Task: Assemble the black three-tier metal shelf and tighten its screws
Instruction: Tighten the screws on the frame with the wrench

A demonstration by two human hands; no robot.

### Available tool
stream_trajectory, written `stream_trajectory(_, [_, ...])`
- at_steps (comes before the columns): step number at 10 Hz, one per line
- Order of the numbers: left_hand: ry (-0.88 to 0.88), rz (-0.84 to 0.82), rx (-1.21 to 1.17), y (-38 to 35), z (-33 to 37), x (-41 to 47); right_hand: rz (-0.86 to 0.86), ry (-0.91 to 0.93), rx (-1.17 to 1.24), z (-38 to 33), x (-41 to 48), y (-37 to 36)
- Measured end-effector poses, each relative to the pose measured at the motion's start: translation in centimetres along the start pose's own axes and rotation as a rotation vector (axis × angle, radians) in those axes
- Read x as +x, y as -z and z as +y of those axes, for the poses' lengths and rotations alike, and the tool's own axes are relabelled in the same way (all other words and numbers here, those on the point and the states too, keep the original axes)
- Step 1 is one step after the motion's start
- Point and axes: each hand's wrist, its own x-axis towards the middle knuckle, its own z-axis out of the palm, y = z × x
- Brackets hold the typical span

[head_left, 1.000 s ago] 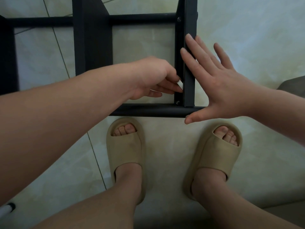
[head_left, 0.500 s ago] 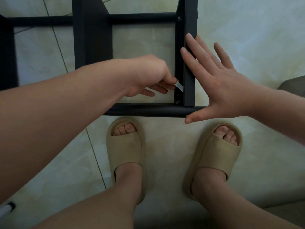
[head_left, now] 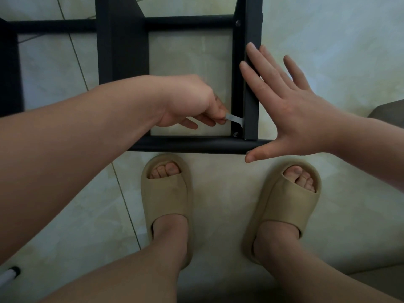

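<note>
I see a floor of large glossy tiles (head_left: 328,29), pale cream with a soft marbled pattern and thin dark grout lines (head_left: 74,47) running at an angle. The light is dim and greenish. At the right edge stands a grey-brown upholstered piece of furniture (head_left: 389,110), only partly visible.

my left hand (head_left: 188,101) pinches small wrench (head_left: 235,119) at screw (head_left: 235,134), frame centre | my right hand (head_left: 290,106) flat against shelf post (head_left: 251,88)

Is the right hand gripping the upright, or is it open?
Open. The right hand lies flat, fingers spread, against the black upright, bracing rather than gripping. The left hand pinches a small flat wrench.
</note>
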Motion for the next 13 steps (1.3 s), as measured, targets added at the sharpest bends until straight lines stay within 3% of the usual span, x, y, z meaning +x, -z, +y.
stream_trajectory(7, [-0.025, -0.051, 0.265, -1.1, -0.1, -0.6, -0.006, -0.007, 0.000, 0.0, 0.0, 0.0])
stream_trajectory(10, [-0.147, 0.115, 0.391, -0.7, 0.5, -0.8, -0.003, -0.004, 0.000, 0.0, 0.0, 0.0])
stream_trajectory(11, [-0.194, 0.154, 0.353, -0.9, 0.6, -0.6, -0.006, -0.005, 0.001, -0.1, 0.0, 0.0])
stream_trajectory(13, [-0.022, -0.052, -0.238, -1.5, -0.1, -0.3, -0.012, -0.007, 0.006, -0.1, 0.0, 0.1])
